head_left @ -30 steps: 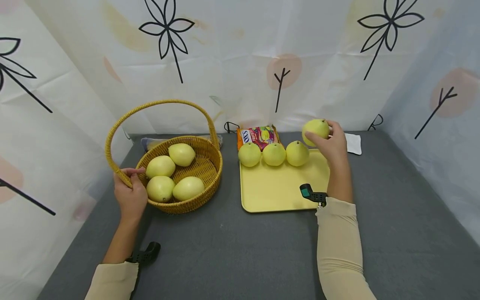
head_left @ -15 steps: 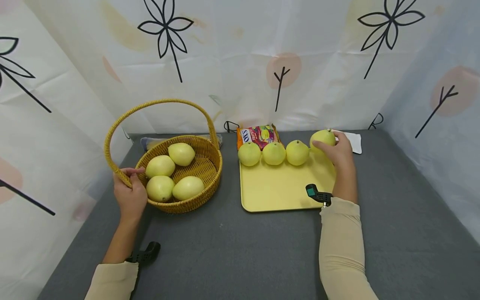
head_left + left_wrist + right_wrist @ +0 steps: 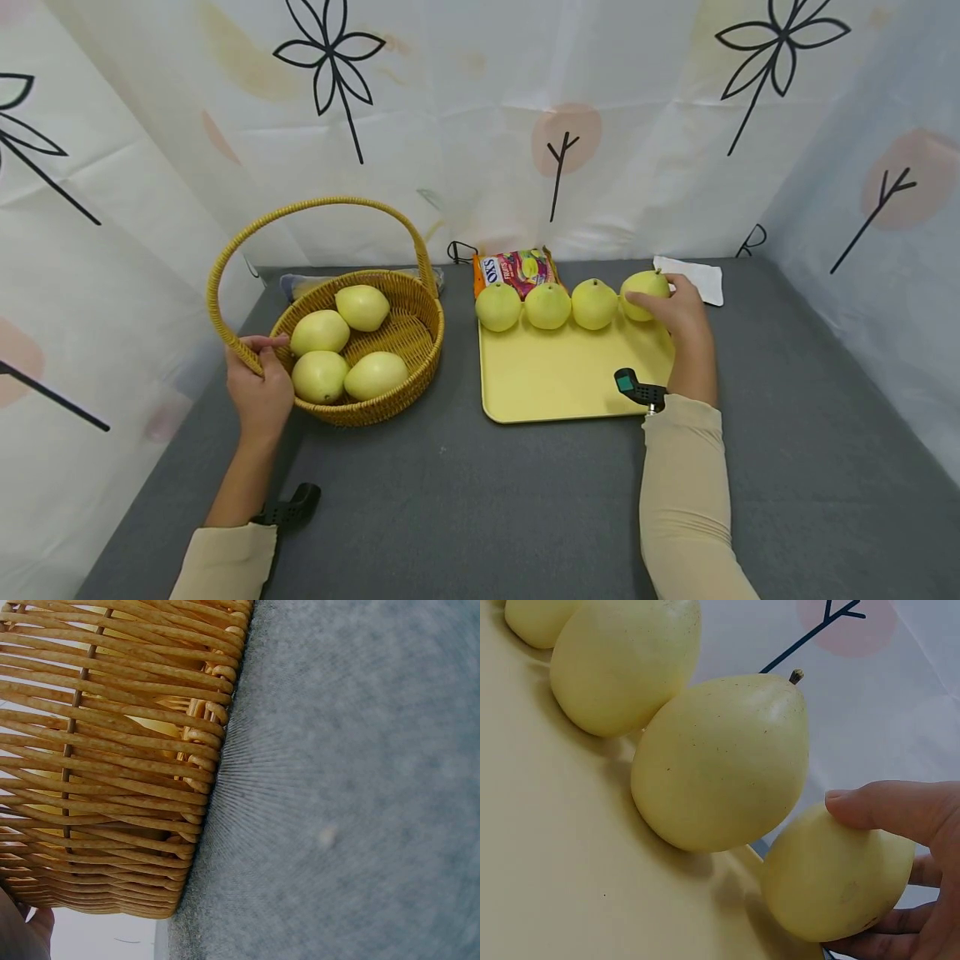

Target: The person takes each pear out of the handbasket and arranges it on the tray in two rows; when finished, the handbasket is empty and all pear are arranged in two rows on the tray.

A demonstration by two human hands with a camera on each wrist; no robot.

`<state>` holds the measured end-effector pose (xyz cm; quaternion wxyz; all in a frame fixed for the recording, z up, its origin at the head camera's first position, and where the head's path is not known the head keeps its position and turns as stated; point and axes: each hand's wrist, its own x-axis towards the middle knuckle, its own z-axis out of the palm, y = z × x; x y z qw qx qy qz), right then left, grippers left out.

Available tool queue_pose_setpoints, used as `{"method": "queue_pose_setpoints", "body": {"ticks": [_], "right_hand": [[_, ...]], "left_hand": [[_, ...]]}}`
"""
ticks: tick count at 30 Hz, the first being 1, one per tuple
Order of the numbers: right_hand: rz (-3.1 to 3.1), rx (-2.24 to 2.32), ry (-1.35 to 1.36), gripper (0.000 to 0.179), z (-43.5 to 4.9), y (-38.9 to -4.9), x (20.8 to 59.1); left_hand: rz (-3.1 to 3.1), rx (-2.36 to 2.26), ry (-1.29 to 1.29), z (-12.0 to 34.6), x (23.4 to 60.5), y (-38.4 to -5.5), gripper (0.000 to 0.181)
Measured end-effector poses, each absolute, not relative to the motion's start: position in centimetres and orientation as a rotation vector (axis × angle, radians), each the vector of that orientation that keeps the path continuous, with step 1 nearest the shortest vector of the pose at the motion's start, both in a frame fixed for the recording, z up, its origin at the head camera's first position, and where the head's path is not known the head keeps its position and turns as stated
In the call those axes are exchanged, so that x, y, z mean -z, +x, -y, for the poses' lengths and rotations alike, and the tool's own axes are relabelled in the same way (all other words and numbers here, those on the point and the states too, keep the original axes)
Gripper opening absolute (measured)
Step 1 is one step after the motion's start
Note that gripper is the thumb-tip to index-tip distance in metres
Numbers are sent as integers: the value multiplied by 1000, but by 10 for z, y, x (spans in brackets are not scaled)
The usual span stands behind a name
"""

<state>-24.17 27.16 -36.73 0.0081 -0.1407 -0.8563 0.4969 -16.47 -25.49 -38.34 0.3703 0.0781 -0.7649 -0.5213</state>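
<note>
At the back right corner of a yellow tray, my right hand grips a pale yellow-green pear. In the right wrist view, thumb and fingers curl round that pear, beside another pear with a short stem. Three more pears stand in a row along the tray's back edge. On the left, my left hand holds the side of a wicker basket where its arched handle meets the rim. Several pears lie inside. The left wrist view shows mostly the basket's woven wall.
Behind the tray lies an orange and purple snack packet. A white paper piece is at the back right, and a greyish packet sits partly hidden behind the basket. A patterned curtain encloses the grey table.
My right hand has moved right and down with the pear, from above the tray to the end of the row. My left hand stays on the basket.
</note>
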Motion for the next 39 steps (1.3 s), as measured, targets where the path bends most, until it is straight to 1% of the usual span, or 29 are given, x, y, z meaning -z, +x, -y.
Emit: {"method": "queue_pose_setpoints", "body": {"ticks": [6,13,25,36,39], "right_hand": [[2736,-1497,-389,86,-275,-243,370],[2786,-1460,-364,86,-276,-243,370],[2803,-1493,-391,90,-277,-243,369],[2782,-1515,-368,95,-277,-242,370],[2775,-1507,-347,94,-276,-242,369]], "left_hand": [[1985,1315,234,268,400,-177,22],[1980,1307,238,272,405,-180,22],[1968,1315,222,273,406,-180,23],[1978,1314,234,271,404,-179,23],[1986,1313,240,271,403,-179,22]]}}
